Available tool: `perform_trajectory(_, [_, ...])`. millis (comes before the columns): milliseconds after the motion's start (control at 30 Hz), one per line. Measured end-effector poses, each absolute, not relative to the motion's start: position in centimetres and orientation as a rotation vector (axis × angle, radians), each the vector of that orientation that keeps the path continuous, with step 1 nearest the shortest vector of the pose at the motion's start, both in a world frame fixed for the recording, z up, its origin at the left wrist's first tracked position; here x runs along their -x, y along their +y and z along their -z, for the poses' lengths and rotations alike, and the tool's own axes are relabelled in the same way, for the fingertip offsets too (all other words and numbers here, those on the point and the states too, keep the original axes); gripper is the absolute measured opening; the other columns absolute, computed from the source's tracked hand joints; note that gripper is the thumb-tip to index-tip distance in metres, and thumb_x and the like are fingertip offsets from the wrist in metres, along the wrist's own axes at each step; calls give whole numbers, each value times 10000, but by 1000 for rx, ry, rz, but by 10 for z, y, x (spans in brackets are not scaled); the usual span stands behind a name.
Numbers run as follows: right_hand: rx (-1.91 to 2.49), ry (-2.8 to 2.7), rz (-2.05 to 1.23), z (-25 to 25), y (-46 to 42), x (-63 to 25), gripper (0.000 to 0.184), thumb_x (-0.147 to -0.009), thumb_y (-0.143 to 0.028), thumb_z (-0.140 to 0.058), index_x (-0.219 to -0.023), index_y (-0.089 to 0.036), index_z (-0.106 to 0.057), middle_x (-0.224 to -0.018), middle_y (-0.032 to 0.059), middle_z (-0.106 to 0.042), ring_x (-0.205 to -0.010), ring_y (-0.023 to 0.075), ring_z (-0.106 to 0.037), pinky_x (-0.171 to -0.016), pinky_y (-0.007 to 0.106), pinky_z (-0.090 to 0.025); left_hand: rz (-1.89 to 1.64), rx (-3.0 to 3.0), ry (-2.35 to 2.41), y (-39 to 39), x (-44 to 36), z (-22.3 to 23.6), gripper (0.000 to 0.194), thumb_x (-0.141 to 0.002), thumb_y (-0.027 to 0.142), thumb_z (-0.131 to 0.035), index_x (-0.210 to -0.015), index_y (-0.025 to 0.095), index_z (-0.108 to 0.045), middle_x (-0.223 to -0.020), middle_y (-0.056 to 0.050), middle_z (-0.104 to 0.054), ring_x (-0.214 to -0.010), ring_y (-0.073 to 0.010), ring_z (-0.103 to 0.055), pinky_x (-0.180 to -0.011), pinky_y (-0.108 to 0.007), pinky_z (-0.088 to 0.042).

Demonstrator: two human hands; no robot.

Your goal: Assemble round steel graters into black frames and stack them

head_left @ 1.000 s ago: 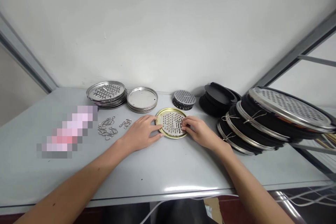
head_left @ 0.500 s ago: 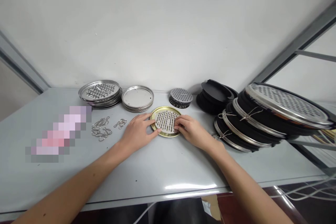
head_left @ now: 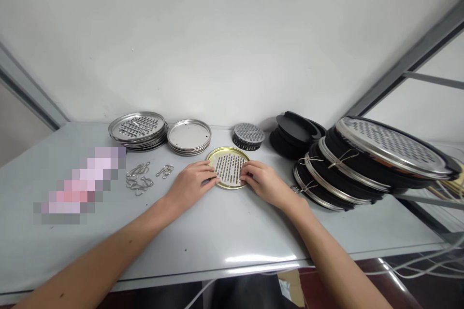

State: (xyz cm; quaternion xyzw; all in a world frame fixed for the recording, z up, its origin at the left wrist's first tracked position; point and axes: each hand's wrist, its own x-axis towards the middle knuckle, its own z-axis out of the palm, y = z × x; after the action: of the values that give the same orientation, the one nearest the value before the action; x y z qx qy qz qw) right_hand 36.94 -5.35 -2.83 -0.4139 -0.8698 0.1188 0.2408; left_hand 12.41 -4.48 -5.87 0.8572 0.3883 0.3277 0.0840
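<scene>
A round grater disc (head_left: 229,168) with rows of raised holes lies inside a shallow gold-rimmed lid (head_left: 224,150) on the table. At the left edge, my left hand (head_left: 191,182) has its fingers drawn together over the lid's rim, touching it. My right hand (head_left: 264,181) pinches the right side of the grater disc, fingertips bunched and thumb underneath. What lies under those right fingertips is hidden. Behind my right hand stands a small stack of grater discs (head_left: 248,135).
Silver lids (head_left: 189,136) are stacked at the back, beside piled lids with grater discs (head_left: 137,128). Wire hooks (head_left: 139,177) lie left of my hands, near a pixelated patch. Black round parts (head_left: 295,133) and tied bundles of graters (head_left: 344,164) stand on the right.
My left fingers have come closer together at the lid's rim. My right hand keeps its pinch on the grater disc's right side. The view has shifted very slightly.
</scene>
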Motion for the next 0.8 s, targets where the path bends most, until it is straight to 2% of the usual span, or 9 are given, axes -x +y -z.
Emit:
perform_trajectory(533, [1147, -2397, -212, 33, -50, -373, 134, -920, -168, -476, -886, -157, -605, -912, 95, -616, -859, 203, -564, -780, 342, -488, -802, -2661, 1190, -48, -126, 54, 194, -910, 268, -533, -1005, 238, -700, -1089, -23, -693, -1122, -219, -581, -965, -406, -465])
perform_trajectory(800, [1094, -2362, -259, 33, -48, -373, 104, -905, -159, -505, -863, -157, -600, -904, 93, -610, -851, 202, -556, -775, 342, -487, -872, -2652, 1137, -51, -125, 49, 218, -896, 263, -527, -1030, 207, -689, -1068, -62, -649, -994, -204, -627, -884, -336, -520])
